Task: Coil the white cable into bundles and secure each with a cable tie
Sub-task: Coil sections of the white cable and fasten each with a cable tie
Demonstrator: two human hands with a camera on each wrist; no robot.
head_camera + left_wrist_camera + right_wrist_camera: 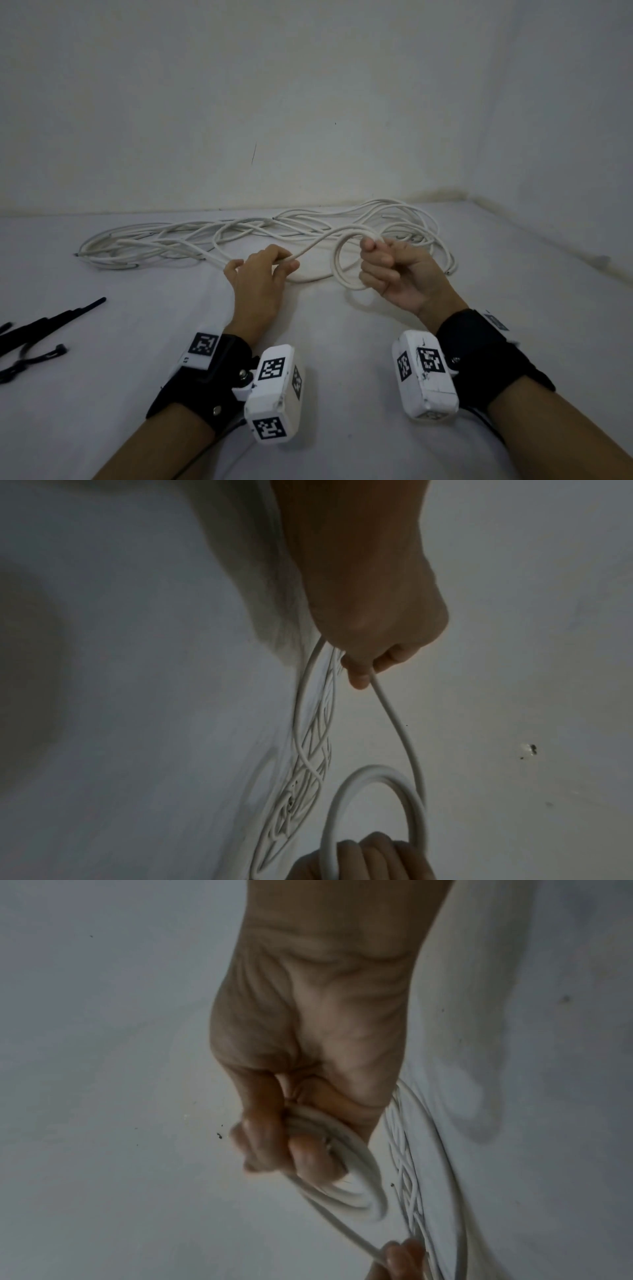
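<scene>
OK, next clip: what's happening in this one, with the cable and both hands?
A person is coiling a white cable on a white surface. The right hand grips a small coil of a few loops; the left hand pinches the strand that leads into it. Most of the cable lies loose behind. The black cable ties lie untouched at far left, so nothing is tied yet.

White cable (399, 721) in left-hand fingers (358, 676)

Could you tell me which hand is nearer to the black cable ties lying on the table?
Left. The left hand pinches the white cable to the right of the black cable ties; the right hand, gripping the coil, is farther right.
</scene>
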